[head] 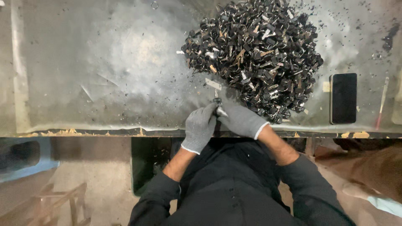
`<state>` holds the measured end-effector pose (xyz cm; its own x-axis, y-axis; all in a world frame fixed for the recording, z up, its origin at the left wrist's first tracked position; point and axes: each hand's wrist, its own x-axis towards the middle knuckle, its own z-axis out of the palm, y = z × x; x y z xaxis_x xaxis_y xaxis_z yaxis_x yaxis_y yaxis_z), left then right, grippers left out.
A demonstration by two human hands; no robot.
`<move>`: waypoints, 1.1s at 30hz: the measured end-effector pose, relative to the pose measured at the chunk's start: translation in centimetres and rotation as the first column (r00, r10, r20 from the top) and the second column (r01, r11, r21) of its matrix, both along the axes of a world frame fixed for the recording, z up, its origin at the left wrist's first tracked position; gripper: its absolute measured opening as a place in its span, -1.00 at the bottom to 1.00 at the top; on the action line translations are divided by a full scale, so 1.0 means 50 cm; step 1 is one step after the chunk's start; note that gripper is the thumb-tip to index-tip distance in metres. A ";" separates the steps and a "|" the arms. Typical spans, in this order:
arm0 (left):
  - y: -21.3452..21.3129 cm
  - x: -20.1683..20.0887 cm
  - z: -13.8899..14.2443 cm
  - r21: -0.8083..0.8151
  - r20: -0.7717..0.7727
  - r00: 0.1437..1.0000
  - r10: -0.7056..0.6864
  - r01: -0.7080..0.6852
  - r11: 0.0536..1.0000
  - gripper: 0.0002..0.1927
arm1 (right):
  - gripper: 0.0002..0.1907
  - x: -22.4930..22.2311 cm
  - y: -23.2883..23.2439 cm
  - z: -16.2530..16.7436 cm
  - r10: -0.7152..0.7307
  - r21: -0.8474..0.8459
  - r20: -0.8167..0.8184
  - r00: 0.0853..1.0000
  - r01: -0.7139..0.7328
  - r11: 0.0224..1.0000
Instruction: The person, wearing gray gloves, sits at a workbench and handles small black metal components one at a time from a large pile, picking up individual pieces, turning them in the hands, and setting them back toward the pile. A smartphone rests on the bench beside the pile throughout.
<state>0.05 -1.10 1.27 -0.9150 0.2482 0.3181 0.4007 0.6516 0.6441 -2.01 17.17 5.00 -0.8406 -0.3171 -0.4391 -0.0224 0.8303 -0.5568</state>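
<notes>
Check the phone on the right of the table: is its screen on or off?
Off, as far as the view shows: the phone lies flat on the table, face up, its screen uniformly black.

Small metal piece (218, 101) between the gloved hands: shape too small to resolve. Heap of dark metal parts (255, 54) cut off at top edge.

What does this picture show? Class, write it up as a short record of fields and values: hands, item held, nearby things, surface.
left hand: grey glove, closed on the small metal piece
right hand: grey glove, meets the left hand at the same piece
small metal piece: held between both hands, over the table edge
pile of dark metal parts: heaped beyond the hands
phone: flat, dark screen, right of the pile
table: worn grey metal sheet, speckled with debris
</notes>
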 end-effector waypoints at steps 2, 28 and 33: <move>0.001 0.003 0.006 0.031 -0.070 0.998 0.009 -0.007 0.999 -0.63 | -0.54 -0.006 0.008 0.010 -0.112 -0.113 -0.011 0.994 0.110 0.988; 0.012 0.007 0.011 -0.103 0.017 1.000 0.024 -0.022 0.994 -0.86 | -0.68 0.037 -0.006 -0.001 -0.050 0.129 -0.187 0.981 0.075 0.989; -0.099 -0.006 0.163 -0.570 0.539 0.837 0.094 0.280 0.773 -0.86 | -0.57 0.055 0.018 -0.004 -0.118 -0.054 -0.254 0.960 0.108 0.993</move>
<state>-0.23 -6.06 9.42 -0.8456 0.3055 -0.4377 0.2151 0.9455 0.2443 0.72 18.07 4.77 -0.9548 -0.2260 -0.1929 -0.0759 0.8134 -0.5768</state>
